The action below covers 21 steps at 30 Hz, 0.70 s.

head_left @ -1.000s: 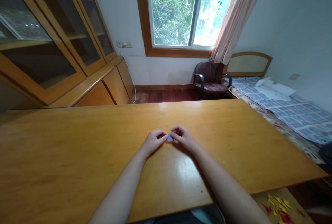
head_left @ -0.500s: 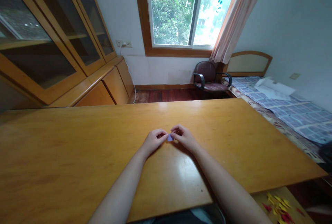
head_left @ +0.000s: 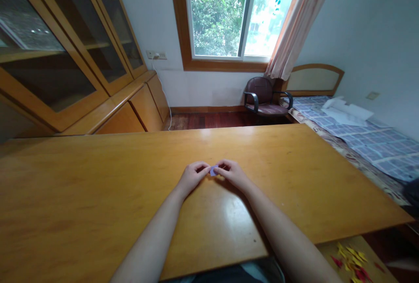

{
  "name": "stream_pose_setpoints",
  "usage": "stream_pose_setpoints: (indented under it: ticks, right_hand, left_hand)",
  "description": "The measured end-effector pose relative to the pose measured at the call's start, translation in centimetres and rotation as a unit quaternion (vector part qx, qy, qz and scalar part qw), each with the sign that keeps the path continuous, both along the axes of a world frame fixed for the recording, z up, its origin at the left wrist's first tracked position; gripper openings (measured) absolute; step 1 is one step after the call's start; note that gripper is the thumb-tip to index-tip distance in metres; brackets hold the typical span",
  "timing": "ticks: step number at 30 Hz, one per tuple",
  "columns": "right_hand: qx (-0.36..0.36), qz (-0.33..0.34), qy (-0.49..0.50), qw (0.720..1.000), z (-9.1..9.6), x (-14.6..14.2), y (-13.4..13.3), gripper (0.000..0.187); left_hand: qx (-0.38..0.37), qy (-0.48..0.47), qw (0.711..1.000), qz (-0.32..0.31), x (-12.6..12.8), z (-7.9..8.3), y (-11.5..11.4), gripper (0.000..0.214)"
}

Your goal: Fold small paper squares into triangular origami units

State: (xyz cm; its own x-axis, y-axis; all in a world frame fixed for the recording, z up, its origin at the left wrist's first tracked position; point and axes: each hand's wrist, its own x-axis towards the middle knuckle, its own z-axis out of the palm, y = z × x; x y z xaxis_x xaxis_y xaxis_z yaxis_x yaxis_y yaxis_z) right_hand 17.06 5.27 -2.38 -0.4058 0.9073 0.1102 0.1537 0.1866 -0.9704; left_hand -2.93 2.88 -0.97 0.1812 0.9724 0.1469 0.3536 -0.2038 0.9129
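Observation:
A small piece of purple paper [head_left: 213, 170] is held between my two hands, just above the wooden table [head_left: 98, 195]. My left hand [head_left: 194, 175] pinches its left side between thumb and fingers. On the right side, my right hand [head_left: 231, 173] grips it with the thumb in front and the fingers curled behind. The fingers hide part of the paper, and its folds are too small to make out.
At the lower right, a lower wooden surface [head_left: 334, 252] bears several yellow and red paper pieces [head_left: 352, 259]. Beyond the table stand a maroon armchair [head_left: 260, 93] and a bed [head_left: 369, 139]. A glass-door cabinet [head_left: 72, 82] lines the left.
The purple paper has tilted and shifted slightly up and to the left. My fingers have moved a little with it, and both hands keep their pinch.

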Motion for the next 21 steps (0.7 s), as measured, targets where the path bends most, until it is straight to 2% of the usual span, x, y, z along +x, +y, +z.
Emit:
stream_pose_setpoints:
  ticks: [9, 21]
  right_hand:
    - [-0.012, 0.009, 0.022, 1.000, 0.21, 0.14, 0.01, 0.031]
    - [-0.036, -0.010, 0.030, 0.999, 0.31, 0.07, -0.04, 0.025]
  left_hand:
    - [-0.007, 0.003, 1.000, -0.015, 0.04, 0.00, -0.08, 0.022]
    - [-0.018, 0.001, 1.000, -0.010, 0.10, -0.12, 0.18, 0.024]
